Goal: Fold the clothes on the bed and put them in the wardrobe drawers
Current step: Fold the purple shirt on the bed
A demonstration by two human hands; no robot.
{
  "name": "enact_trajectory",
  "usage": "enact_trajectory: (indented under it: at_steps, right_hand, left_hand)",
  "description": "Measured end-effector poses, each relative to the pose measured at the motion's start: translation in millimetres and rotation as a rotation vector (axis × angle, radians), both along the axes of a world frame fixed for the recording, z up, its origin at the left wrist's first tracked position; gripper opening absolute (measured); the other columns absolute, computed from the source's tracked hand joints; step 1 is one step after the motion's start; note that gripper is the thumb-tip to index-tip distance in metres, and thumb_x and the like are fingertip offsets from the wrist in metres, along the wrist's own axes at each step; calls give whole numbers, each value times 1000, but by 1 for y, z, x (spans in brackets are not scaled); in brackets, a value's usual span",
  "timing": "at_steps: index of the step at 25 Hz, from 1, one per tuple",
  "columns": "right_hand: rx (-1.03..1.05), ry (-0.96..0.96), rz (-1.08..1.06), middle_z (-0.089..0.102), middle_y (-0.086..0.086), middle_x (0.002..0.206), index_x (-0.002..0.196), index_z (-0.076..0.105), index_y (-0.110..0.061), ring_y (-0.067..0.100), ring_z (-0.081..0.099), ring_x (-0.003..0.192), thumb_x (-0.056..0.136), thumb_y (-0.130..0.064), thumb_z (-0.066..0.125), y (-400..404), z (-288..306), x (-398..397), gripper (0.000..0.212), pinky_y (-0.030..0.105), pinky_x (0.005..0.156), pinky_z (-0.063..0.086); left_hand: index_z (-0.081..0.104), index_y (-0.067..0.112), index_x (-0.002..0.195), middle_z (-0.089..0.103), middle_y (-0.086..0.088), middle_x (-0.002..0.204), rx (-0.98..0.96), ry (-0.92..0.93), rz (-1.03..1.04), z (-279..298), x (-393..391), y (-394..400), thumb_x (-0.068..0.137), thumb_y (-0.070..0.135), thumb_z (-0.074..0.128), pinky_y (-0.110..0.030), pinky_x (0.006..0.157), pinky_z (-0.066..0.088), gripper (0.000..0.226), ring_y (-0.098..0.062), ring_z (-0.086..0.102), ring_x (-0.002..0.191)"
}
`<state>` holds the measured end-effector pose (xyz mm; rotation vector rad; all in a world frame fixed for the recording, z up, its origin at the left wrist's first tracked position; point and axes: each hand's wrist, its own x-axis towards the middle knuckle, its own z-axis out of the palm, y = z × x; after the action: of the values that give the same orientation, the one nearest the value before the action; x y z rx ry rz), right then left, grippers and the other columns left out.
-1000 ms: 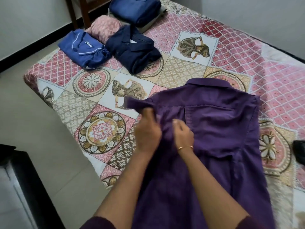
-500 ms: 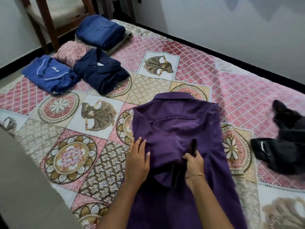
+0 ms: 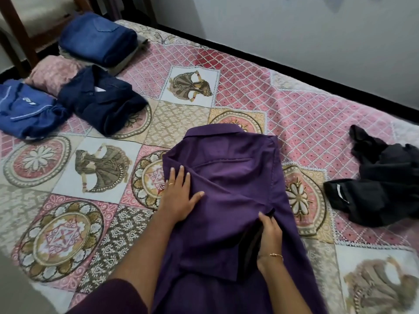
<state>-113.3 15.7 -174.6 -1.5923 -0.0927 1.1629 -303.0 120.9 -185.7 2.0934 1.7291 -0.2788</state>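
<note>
Purple shirt [image 3: 231, 177] spread on a patchwork-quilted bed [image 3: 294, 105] beside a grey wall, left hand [image 3: 179, 196] pressing it flat with straight fingers, right hand [image 3: 269, 234] apparently pinching the folded sleeve edge, folded blue clothes [image 3: 95, 71] at the far corner, dark garment [image 3: 381, 184] crumpled right.

A purple collared shirt [image 3: 231, 177] lies back-up on the patterned bedspread [image 3: 294, 105], one sleeve folded across it. Folded clothes (blue, navy, pink, denim) [image 3: 90, 87] sit far left; crumpled black garment [image 3: 374, 184] right.
</note>
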Motion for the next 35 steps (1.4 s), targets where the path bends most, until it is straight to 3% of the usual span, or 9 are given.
enact_trajectory:
  at_steps: [3,6,10,12,17,23,26,30,35]
  right_hand:
    - [-9,-385,204,64,3,105,112,60,-8,16,59,95,81,-10,70,3,-13,-3,33,25,86,43]
    - [12,-692,200,64,12,107,114,59,3,12,54,94,82,8,59,18,-10,-2,33,5,79,35]
    - [142,-869,98,62,7,96,110,61,7,0,50,83,87,10,53,55,6,7,25,-6,69,31]
    - [146,-957,67,67,16,94,107,62,7,13,57,82,87,9,53,70,4,10,22,6,66,35]
    - [-44,-982,89,66,24,103,112,59,5,36,62,92,89,0,54,80,-14,29,24,29,74,35]
    - [-34,-810,-170,63,14,87,117,51,8,-4,60,70,91,-17,56,70,-18,28,37,15,71,41]
    - [-41,-1158,-36,64,22,105,111,60,5,36,60,99,87,-30,47,54,-26,4,44,33,86,37]
    - [-96,-1419,151,62,13,107,107,65,-11,25,42,100,80,-34,47,9,-30,-32,40,42,73,46]
    - [81,-1405,435,57,12,98,102,64,-12,24,42,88,74,-27,44,-76,-36,-58,37,36,71,44]
  left_hand:
    - [10,17,151,-8,1,158,46,1,42,-8,-1,16,99,47,25,-50,116,9,62,-31,-14,143]
    - [30,22,146,23,-1,154,234,37,78,-10,-8,30,101,33,31,-60,110,7,46,-30,3,145]
    - [60,1,86,59,-22,92,439,55,3,-4,-25,58,91,23,34,-62,88,41,35,-42,58,97]
    - [57,2,82,59,-23,88,428,129,20,2,-22,68,91,22,35,-56,79,44,31,-42,58,87]
    - [51,9,113,43,-24,125,379,185,143,-9,-6,86,101,27,33,-51,95,27,28,-39,33,120]
    - [45,4,130,37,-25,136,556,-286,423,-27,-3,57,93,40,40,-56,103,25,52,-44,27,131]
    - [42,-4,131,37,-30,134,562,-426,488,-31,-6,15,89,44,35,-51,105,26,65,-46,32,127]
    - [49,-7,123,46,-30,122,526,-497,490,-31,-10,-62,87,41,38,-46,97,38,62,-45,46,113]
    - [47,4,116,46,-19,116,571,-454,356,-27,-19,-166,85,43,46,-38,90,43,50,-31,47,105]
